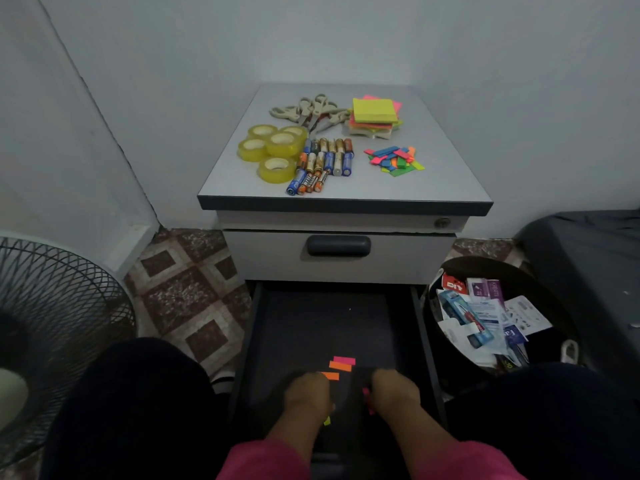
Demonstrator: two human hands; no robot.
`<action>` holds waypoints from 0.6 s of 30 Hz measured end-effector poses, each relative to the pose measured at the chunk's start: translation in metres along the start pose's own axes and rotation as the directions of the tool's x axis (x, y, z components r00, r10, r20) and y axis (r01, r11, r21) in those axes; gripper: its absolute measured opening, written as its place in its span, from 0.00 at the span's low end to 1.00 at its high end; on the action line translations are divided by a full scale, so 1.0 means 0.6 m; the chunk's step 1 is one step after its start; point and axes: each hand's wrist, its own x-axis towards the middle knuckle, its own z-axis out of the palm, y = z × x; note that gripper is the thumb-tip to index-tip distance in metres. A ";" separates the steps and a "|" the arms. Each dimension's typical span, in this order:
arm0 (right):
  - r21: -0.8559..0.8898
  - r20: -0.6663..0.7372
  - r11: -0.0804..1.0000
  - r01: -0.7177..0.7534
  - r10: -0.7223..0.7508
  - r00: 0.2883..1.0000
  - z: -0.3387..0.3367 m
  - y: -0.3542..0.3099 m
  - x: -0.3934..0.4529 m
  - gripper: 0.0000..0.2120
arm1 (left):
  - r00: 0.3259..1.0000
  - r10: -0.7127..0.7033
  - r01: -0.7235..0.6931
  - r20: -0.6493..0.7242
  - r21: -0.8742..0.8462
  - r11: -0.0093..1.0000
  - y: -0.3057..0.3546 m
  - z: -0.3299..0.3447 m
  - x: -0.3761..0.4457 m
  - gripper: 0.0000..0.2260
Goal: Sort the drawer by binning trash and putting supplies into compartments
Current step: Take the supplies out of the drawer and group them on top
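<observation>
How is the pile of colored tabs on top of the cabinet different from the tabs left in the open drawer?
The tab pile on the cabinet top is a dense heap, with blue, green, yellow, orange and pink; the drawer tabs are few, scattered, only pink, orange and a yellowish one. The pile lies untouched; the drawer tabs lie by both hands. Both are small neon paper strips.

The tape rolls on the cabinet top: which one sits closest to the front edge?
The single tape roll lying apart, just left of the batteries. The other four cluster farther back.

5 tape rolls (273,150), 2 hands (307,393)
</observation>
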 end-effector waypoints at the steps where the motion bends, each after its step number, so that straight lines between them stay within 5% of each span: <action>1: -0.002 0.000 1.000 0.008 -0.008 1.000 0.001 -0.001 0.002 0.15 | 1.000 0.002 -0.002 -0.017 -0.001 1.000 0.006 0.005 0.000 0.13; 11: 0.015 0.048 0.993 0.118 -0.118 0.992 0.008 -0.002 0.022 0.15 | 0.994 0.083 -0.088 -0.074 -0.074 0.993 0.004 0.003 0.012 0.09; 18: 0.101 -0.139 0.968 0.230 -0.216 0.967 0.002 -0.019 0.041 0.16 | 0.983 0.114 -0.148 -0.145 -0.251 0.956 0.002 -0.017 0.018 0.05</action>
